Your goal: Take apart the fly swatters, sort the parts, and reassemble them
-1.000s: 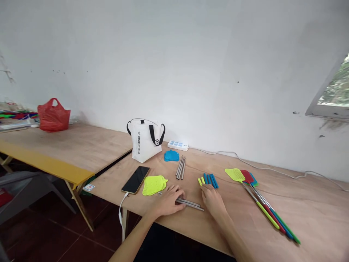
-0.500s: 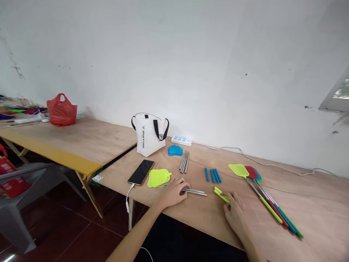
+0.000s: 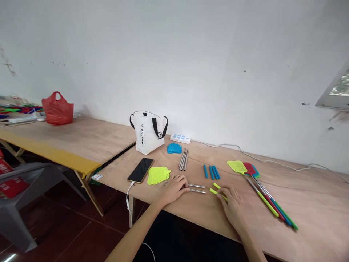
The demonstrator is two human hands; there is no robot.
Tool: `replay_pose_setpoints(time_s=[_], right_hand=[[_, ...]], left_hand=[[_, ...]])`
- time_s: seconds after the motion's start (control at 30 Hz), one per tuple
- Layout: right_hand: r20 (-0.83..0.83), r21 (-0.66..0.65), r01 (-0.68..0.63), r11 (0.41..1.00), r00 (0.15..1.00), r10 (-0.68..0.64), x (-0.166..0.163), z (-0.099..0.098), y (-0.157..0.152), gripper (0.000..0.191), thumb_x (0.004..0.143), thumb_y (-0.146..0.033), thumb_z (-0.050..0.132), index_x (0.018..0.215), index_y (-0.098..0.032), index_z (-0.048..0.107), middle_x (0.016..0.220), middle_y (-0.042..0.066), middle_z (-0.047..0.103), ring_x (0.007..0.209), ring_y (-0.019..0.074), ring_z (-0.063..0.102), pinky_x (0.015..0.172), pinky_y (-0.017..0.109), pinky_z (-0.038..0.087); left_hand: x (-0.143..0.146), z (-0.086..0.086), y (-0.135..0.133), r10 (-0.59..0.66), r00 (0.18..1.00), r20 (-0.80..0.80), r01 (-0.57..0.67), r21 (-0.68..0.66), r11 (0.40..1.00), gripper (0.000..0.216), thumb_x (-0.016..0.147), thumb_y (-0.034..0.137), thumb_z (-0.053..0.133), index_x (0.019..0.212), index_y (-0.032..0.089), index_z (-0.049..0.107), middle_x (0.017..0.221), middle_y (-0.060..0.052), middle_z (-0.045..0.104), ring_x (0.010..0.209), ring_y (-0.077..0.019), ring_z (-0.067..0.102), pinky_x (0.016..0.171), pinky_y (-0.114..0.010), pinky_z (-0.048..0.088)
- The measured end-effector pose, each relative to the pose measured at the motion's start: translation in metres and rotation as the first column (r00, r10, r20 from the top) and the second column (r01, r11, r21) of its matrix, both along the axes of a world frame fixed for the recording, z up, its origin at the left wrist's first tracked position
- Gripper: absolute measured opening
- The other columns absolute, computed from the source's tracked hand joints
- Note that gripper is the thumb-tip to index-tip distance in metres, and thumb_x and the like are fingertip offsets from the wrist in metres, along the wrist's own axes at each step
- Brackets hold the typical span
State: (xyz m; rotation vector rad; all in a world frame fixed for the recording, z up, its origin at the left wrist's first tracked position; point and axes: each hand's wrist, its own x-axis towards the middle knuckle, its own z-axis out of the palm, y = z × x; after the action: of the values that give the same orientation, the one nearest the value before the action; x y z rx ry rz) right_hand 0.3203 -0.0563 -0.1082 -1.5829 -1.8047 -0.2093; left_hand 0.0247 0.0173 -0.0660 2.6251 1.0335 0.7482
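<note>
Along the back runs a pale wall [image 3: 163, 65], and below it spreads the wooden worktable [image 3: 313, 203]. To the left stands a second table [image 3: 100, 138], yellow along its near edge, with a grey chair [image 3: 21, 203] in front. On the worktable's right side, four assembled swatters [image 3: 268, 205] lie close together, their handles yellow, red, blue and green. A white tote bag [image 3: 149, 136] stands upright near the wall; a red plastic bag [image 3: 58, 111] sits on the second table.

The left hand [image 3: 175, 189] lies palm down across two metal tubes [image 3: 197, 191], fingers bent; whether they grip or merely rest cannot be told. The right hand [image 3: 231, 203] has its fingers over the near ends of two yellow grips [image 3: 214, 191], which lie slightly apart to the right of the tubes; how firmly it holds them cannot be made out.

A phone [image 3: 141, 170], plugged into a white cable, lies left of the yellow swatter heads [image 3: 158, 175]. Near the wall are a power strip [image 3: 180, 138] and, just before it, blue swatter heads [image 3: 174, 147]. Four loose tubes [image 3: 184, 160] lie beside these, and four blue grips [image 3: 211, 172] farther right.
</note>
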Motion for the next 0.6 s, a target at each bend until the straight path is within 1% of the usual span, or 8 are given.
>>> replay_pose_setpoints(time_s=[0.1,0.2,0.4,0.6], right_hand=[[0.0,0.018,-0.104,0.994,0.995,0.105,-0.003,0.005,0.0,0.025,0.103,-0.042,0.042,0.102,-0.029,0.063,0.113,0.005,0.066,0.106,0.0245,0.062,0.093,0.043,0.047],[0.048,0.037,-0.153,0.988,0.987,0.151,-0.006,0.008,-0.001,0.023,0.103,-0.04,0.044,0.103,-0.028,0.063,0.117,0.005,0.066,0.109,0.0238,0.061,0.095,0.043,0.046],[0.159,0.091,-0.152,0.984,0.978,0.136,-0.009,0.011,-0.003,0.023,0.104,-0.035,0.043,0.101,-0.027,0.065,0.119,0.006,0.068,0.109,0.024,0.061,0.096,0.043,0.045],[0.207,0.135,-0.141,0.981,0.972,0.111,-0.016,0.015,-0.005,0.021,0.102,-0.03,0.046,0.101,-0.027,0.067,0.123,0.006,0.068,0.113,0.0245,0.061,0.104,0.047,0.043]], left_hand=[[0.0,0.0,0.0,0.0,1.0,-0.005,0.0,0.002,1.0,0.022,0.101,0.043,0.056,0.095,0.022,0.057,0.104,0.001,0.062,0.099,-0.0194,0.055,0.092,-0.034,0.036],[0.0,-0.001,0.001,-0.008,1.0,-0.015,0.008,0.007,1.0,0.023,0.102,0.044,0.055,0.095,0.022,0.057,0.106,0.0,0.062,0.101,-0.02,0.055,0.093,-0.035,0.035],[-0.001,-0.001,0.002,-0.018,1.0,-0.012,0.018,0.01,1.0,0.023,0.101,0.044,0.055,0.094,0.022,0.056,0.106,0.0,0.061,0.101,-0.0204,0.055,0.092,-0.035,0.036],[-0.001,0.003,0.0,-0.047,0.999,0.009,0.047,-0.04,0.998,0.02,0.101,0.041,0.057,0.095,0.022,0.057,0.109,0.0,0.062,0.103,-0.0198,0.055,0.093,-0.035,0.037]])
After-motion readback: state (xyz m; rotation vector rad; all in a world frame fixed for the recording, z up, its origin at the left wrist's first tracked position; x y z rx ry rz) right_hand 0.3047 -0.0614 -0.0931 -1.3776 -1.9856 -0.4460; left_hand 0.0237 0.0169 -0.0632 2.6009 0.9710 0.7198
